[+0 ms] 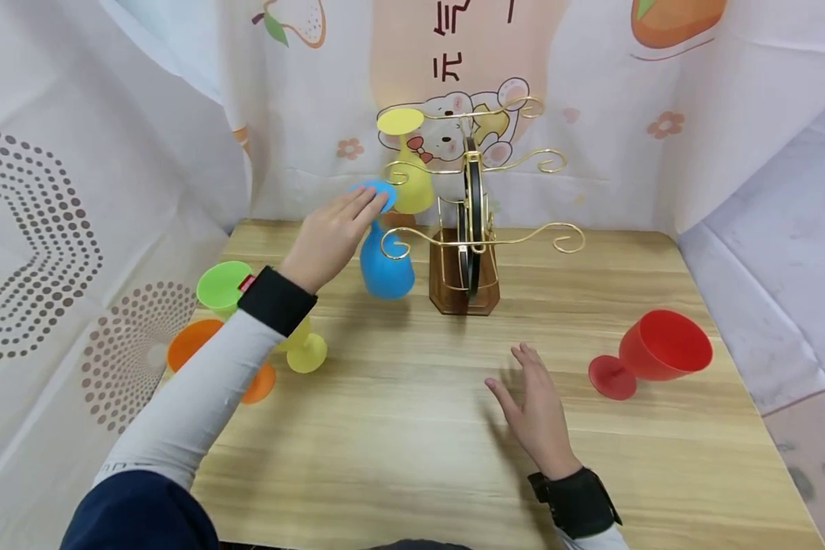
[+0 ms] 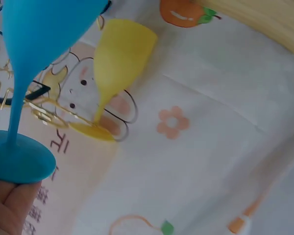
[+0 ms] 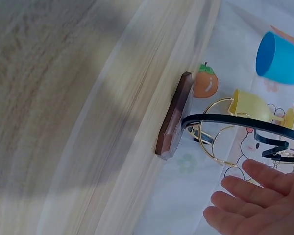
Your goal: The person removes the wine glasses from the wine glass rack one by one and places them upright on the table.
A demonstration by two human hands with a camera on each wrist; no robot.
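My left hand [image 1: 334, 235] grips the foot of a blue goblet [image 1: 387, 267], held upside down in the air left of the metal rack [image 1: 473, 218]. In the left wrist view, fingers [image 2: 14, 198] lie against the flat face of the blue foot [image 2: 27, 159]; most of the thumb is out of frame. Just behind it, a yellow goblet [image 1: 415, 187] hangs bowl down from the rack's far left hook. My right hand [image 1: 539, 416] hovers over the table, fingers extended and thumb apart, holding nothing. It also shows, palm visible, in the right wrist view [image 3: 259, 200].
The rack has gold curled arms on both sides and a brown wooden base [image 1: 447, 298]. A red goblet [image 1: 663, 347] stands at the right. Green [image 1: 221, 284], orange [image 1: 189, 341] and yellow [image 1: 307, 353] goblets stand at the left, partly behind my forearm. A printed curtain closes the back.
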